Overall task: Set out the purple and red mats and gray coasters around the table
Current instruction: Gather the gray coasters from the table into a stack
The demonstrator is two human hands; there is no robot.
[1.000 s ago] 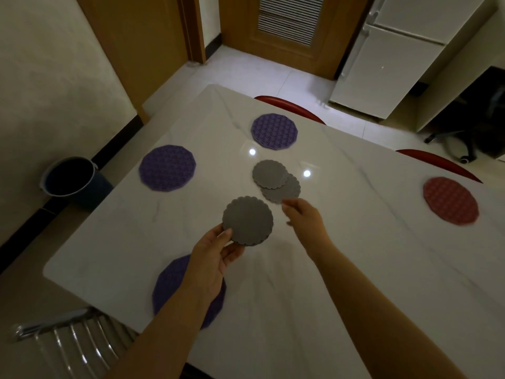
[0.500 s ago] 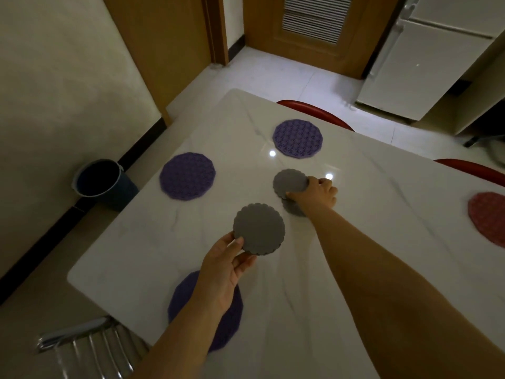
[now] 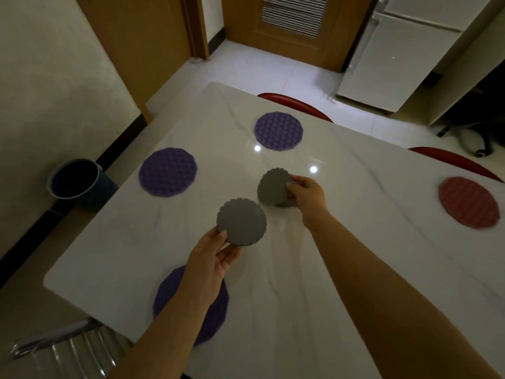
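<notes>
since a moment ago the right hand (image 3: 306, 192) has tipped its coaster (image 3: 273, 187) up off the table (image 3: 382, 187), mid-table, thumb and curled fingers clamped on its edge. left hand (image 3: 210, 263) pinches a second coaster (image 3: 241, 221) by the rim, level, toward the table's near edge. both are round, scalloped, gray. far mat (image 3: 278, 131), left mat (image 3: 168, 172) and near mat (image 3: 218, 310), all purple, and a red mat (image 3: 468, 202) lie around the table.

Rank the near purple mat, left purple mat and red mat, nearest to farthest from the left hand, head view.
1. The near purple mat, at the table edge closest to the camera, partly hidden under the left hand.
2. The left purple mat, by the left edge.
3. The red mat, far across on the right.
</notes>
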